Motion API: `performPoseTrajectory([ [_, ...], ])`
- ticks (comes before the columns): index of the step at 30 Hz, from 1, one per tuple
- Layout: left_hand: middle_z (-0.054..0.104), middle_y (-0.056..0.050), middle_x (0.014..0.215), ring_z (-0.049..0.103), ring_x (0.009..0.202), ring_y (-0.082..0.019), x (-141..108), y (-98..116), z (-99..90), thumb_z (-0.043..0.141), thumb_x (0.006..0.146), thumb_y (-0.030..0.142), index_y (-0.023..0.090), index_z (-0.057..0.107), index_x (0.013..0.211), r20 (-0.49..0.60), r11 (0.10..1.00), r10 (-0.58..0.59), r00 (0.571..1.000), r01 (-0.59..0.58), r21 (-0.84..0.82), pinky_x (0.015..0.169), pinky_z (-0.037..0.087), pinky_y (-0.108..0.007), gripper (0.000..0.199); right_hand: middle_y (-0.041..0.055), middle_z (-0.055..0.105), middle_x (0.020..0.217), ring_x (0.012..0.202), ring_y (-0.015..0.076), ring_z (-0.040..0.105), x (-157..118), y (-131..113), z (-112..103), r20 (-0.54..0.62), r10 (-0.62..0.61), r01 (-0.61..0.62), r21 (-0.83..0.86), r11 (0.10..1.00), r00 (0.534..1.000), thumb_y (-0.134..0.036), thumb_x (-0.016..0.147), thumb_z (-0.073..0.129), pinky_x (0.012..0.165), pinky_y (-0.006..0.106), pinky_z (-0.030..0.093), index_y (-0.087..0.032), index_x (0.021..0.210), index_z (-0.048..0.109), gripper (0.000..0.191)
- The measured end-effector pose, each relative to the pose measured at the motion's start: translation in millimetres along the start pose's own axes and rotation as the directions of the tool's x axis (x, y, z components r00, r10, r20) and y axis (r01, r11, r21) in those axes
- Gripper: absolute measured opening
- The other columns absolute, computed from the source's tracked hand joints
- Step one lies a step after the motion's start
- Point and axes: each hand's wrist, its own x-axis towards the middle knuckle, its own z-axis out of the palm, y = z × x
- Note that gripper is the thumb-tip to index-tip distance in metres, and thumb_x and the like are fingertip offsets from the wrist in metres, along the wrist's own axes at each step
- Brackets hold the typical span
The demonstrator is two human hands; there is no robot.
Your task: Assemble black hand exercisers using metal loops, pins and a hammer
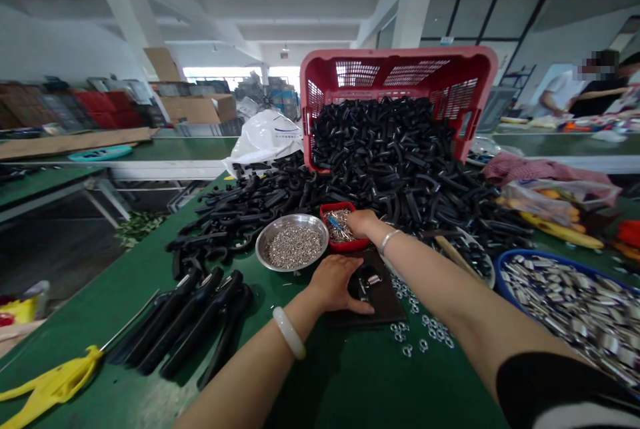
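My left hand (337,284) lies over a dark flat plate (390,302), its thumb and fingers spread in a C shape. Between them on the plate sits a small black part (363,288), with a ridged silvery piece (373,279) beside it; whether the hand touches the black part is unclear. My right hand (362,223) reaches into a red tray (356,244) of small metal pins (339,224), and its fingertips are hidden. A blue item lies among the pins. Left of the tray stands a metal bowl (260,249) full of tiny metal pieces (294,246).
A tipped red crate (400,54) spills black curved parts (380,142) across the table's back. Black handles (185,322) and a yellow-handled tool (60,379) lie left. Loose metal nuts (435,330) and a blue basin (505,282) of metal pieces are right. People (565,92) stand far right.
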Motion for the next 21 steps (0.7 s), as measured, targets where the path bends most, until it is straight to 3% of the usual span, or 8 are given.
performPoseTrajectory([
  [3, 0.053, -0.012, 0.119, 0.045, 0.109, -0.031, 0.6, -0.4, 0.8, 0.061, 0.046, 0.067, 0.018, 0.047, 0.121, -0.009, 1.0, -0.006, 1.0, 0.006, -0.02, 0.096, 0.028, -0.039, 0.091, 0.0066, 0.053, 0.109, 0.092, 0.0177, 0.054, -5.8, 12.4, -1.8, 0.073, 0.038, -0.038, -0.001, 0.999, 0.997, -0.03, 0.083, 0.049, 0.077, 0.036, 0.046, -0.018, 0.107, 0.052, 0.027],
  [8, 0.054, -0.013, 0.118, 0.046, 0.108, -0.032, 1.1, 0.9, -1.2, 0.062, 0.046, 0.067, 0.017, 0.048, 0.121, -0.005, 0.999, -0.001, 1.0, 0.0, -0.038, 0.095, 0.029, -0.041, 0.091, 0.0027, 0.066, 0.078, 0.081, 0.0182, 0.058, -17.7, 21.9, 1.1, 0.028, 0.029, -0.034, 0.164, 0.986, 0.999, -0.022, 0.069, 0.063, 0.075, 0.028, 0.042, -0.017, 0.072, 0.066, 0.007],
  [11, 0.051, -0.014, 0.121, 0.045, 0.11, -0.033, 0.5, 1.9, -5.2, 0.064, 0.043, 0.066, 0.016, 0.047, 0.121, 0.005, 0.996, 0.017, 1.0, -0.016, -0.083, 0.096, 0.029, -0.044, 0.095, 0.0024, 0.067, 0.07, 0.069, 0.0151, 0.059, -24.0, 23.0, 1.8, -0.002, 0.058, -0.055, 0.313, 0.948, 0.998, -0.017, 0.066, 0.061, 0.067, 0.025, 0.044, -0.015, 0.071, 0.067, 0.008],
  [13, 0.051, -0.013, 0.122, 0.045, 0.11, -0.031, 3.1, 0.5, -7.8, 0.065, 0.048, 0.062, 0.018, 0.046, 0.122, -0.056, 0.985, -0.002, 0.998, -0.007, -0.173, 0.095, 0.031, -0.042, 0.088, 0.0034, 0.067, 0.07, 0.065, 0.0137, 0.059, -29.4, 22.7, -0.5, -0.011, 0.085, -0.073, 0.411, 0.909, 0.996, -0.017, 0.066, 0.059, 0.063, 0.024, 0.044, -0.012, 0.074, 0.067, 0.012],
  [15, 0.056, -0.01, 0.116, 0.052, 0.103, -0.025, 10.3, -3.8, -9.4, 0.06, 0.064, 0.053, 0.02, 0.047, 0.12, -0.194, 0.951, -0.124, 0.973, 0.06, -0.304, 0.09, 0.038, -0.038, 0.067, 0.0041, 0.067, 0.071, 0.063, 0.0123, 0.059, -36.0, 20.4, -4.5, -0.006, 0.096, -0.08, 0.497, 0.864, 0.995, -0.019, 0.067, 0.059, 0.06, 0.023, 0.044, -0.01, 0.078, 0.066, 0.016],
  [17, 0.062, -0.008, 0.103, 0.059, 0.086, -0.019, 21.7, -10.2, -10.1, 0.053, 0.075, 0.039, 0.02, 0.05, 0.116, -0.298, 0.881, -0.318, 0.9, 0.164, -0.444, 0.079, 0.045, -0.032, 0.045, 0.004, 0.067, 0.071, 0.06, 0.0108, 0.057, -43.2, 16.1, -9.1, 0.012, 0.086, -0.078, 0.566, 0.82, 0.996, -0.022, 0.066, 0.06, 0.058, 0.022, 0.044, -0.01, 0.078, 0.065, 0.018],
  [19, 0.066, -0.006, 0.087, 0.059, 0.066, -0.013, 34.1, -16.4, -10.8, 0.052, 0.077, 0.031, 0.018, 0.056, 0.109, -0.27, 0.785, -0.467, 0.842, 0.254, -0.566, 0.064, 0.047, -0.027, 0.034, 0.003, 0.066, 0.069, 0.056, 0.0095, 0.056, -49.7, 10.6, -13.4, 0.029, 0.066, -0.07, 0.618, 0.783, 0.997, -0.024, 0.065, 0.061, 0.056, 0.022, 0.044, -0.01, 0.077, 0.064, 0.02],
  [21, 0.065, -0.003, 0.074, 0.054, 0.052, -0.009, 44.2, -19.9, -12.1, 0.054, 0.076, 0.027, 0.016, 0.06, 0.1, -0.166, 0.684, -0.526, 0.834, 0.299, -0.665, 0.052, 0.045, -0.022, 0.028, 0.002, 0.065, 0.066, 0.053, 0.0088, 0.054, -54.3, 5.7, -16.4, 0.034, 0.048, -0.059, 0.653, 0.755, 0.998, -0.027, 0.065, 0.061, 0.054, 0.021, 0.043, -0.01, 0.076, 0.064, 0.02],
])
